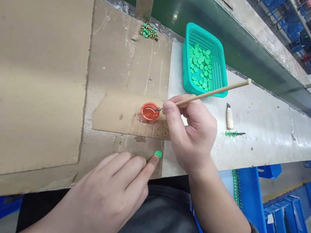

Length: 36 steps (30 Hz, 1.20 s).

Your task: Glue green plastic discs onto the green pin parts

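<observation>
At the left of the frame lies a wide flat brown cardboard sheet (31,77). At lower middle, the left hand (104,197) keeps its fingers pressed together, and the index fingertip touches a small round green disc (158,154) lying on cardboard. Just above stands a small round orange-red cup (149,112) with liquid inside. The right hand (190,132) pinches a thin wooden stick (212,93) between thumb and fingers, with its tip reaching into the cup. At upper middle, a teal plastic basket (203,33) holds many flat green discs (200,67). Further right, a white-handled knife (229,118) lies on the white table surface (270,135).
</observation>
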Available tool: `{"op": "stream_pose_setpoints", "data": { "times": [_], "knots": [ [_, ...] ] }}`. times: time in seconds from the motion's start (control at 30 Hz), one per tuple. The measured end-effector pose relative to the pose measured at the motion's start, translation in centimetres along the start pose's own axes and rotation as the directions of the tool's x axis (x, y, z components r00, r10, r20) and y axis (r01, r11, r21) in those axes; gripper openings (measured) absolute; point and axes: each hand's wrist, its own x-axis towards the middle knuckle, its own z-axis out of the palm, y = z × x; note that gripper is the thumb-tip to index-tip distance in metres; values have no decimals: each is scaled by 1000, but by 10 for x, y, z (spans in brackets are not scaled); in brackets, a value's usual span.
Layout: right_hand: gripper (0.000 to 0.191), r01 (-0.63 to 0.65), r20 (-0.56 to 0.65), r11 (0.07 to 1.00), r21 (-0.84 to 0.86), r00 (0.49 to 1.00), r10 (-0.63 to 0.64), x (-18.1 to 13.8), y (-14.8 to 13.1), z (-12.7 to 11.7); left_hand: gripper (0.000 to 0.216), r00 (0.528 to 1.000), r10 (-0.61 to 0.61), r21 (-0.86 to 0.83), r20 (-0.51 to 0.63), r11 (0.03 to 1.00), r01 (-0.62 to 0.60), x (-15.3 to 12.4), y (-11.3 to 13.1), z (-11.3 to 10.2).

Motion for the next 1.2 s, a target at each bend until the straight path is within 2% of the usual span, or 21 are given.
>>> {"op": "stream_pose_setpoints", "data": {
  "times": [0.33,0.47,0.53,0.67,0.93,1.03,1.13,1.2],
  "knots": [
    [21,11,1,1000,-6,1000,-11,-2,5,4,37,1000,-4,2,2,1000,4,-2,-1,-1],
    [14,-6,-148,999,37,989,11,-9,2,-5,40,1000,1,8,-10,1000,-1,-2,-1,0],
    [14,-68,-191,997,32,979,73,-13,5,-12,39,1000,2,3,-11,1000,-2,-2,-2,1],
    [18,-190,-82,982,6,978,189,-22,14,-21,37,1000,27,-5,-10,1000,-27,-3,-3,2],
    [17,-155,-136,985,-70,980,145,-33,19,-25,35,1000,21,-6,-18,1000,-21,-2,-3,1],
    [17,-141,-110,986,-92,985,131,-35,20,-27,34,999,37,0,-13,999,-37,-4,-5,2],
    [11,-125,-128,990,-67,985,116,-43,15,-29,32,999,49,5,-2,999,-48,-5,-5,3],
    [7,-56,-130,998,-21,990,53,-53,7,-31,33,999,35,-5,-10,999,-35,-5,-4,5]
  ]
}}
